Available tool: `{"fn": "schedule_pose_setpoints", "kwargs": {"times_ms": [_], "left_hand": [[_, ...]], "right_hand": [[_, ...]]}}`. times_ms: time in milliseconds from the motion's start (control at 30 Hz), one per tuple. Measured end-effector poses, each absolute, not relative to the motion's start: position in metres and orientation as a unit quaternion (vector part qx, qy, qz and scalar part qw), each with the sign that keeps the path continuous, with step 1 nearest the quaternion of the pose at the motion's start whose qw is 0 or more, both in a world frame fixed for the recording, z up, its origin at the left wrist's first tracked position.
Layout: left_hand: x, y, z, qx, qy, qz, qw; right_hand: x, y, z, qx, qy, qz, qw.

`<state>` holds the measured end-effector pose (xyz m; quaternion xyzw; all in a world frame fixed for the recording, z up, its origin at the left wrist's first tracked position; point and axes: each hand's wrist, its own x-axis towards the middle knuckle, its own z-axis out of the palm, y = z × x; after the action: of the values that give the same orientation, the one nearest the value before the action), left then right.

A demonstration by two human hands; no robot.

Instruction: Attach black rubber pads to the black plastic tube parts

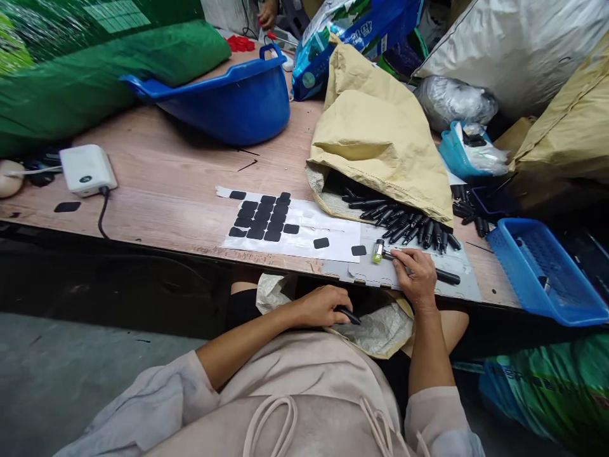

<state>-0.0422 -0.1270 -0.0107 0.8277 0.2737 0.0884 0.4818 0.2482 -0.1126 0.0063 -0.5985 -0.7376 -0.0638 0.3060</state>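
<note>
My left hand [327, 306] is closed on a short black pen-like piece [349, 315], above the mouth of an open paper-and-woven sack [385, 330] on my lap. At the table edge my right hand [416, 273] wraps round the handle of a small mallet [379, 251] with a yellowish face and a metal head. The mallet rests over a grey board [469, 282]. Just behind it, many black pen-like pieces [413, 230] spill from a tan paper sack [380, 127]. Black rounded patches [259, 222] lie in rows on a white sheet [304, 246] to the left.
A blue basin [228, 108] stands at the back, with a white box and cable [88, 170] at left. A blue basket [547, 273] sits at the right edge. Large sacks [518, 51] crowd the back right. Another person's hand [268, 14] shows at the far side.
</note>
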Motion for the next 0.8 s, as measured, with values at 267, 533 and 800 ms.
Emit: {"fn": "schedule_pose_setpoints", "kwargs": {"times_ms": [267, 533, 800], "left_hand": [[-0.044, -0.123, -0.020, 0.831, 0.374, -0.144, 0.385], [-0.034, -0.007, 0.066, 0.839, 0.369, 0.196, 0.349], [-0.004, 0.080, 0.062, 0.682, 0.652, 0.240, 0.229]], "right_hand": [[0.246, -0.113, 0.006, -0.606, -0.733, -0.076, 0.300], [0.246, -0.112, 0.005, -0.601, -0.732, -0.087, 0.308], [0.248, -0.111, 0.003, -0.600, -0.732, -0.077, 0.313]]}}
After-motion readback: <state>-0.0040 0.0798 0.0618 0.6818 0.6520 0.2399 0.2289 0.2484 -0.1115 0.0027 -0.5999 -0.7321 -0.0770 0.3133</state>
